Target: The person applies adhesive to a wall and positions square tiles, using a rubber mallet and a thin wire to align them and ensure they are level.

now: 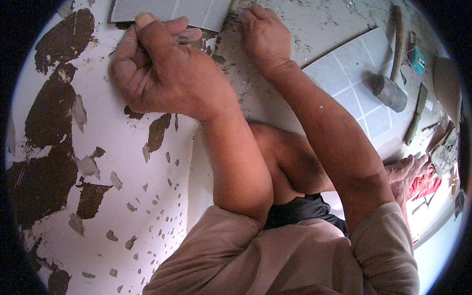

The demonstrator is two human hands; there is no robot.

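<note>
Taupe T-shirt (295, 255) up close at the bottom, and both bare arms stretch away from it! Left hand (169, 73) has its fingers curled and its thumb raised by the near edge of a grey, white-lined tile (169, 7) at the top of the view; whether it pinches that edge, I can't tell. Right hand (263, 39) is just beside the tile's right corner, fingers bent and bunched, tips hidden, so any grip is unclear. Over to the right, a dark-headed mallet (391, 93) lies across a second lined tile (344, 69), the wooden handle pointing away.
</note>
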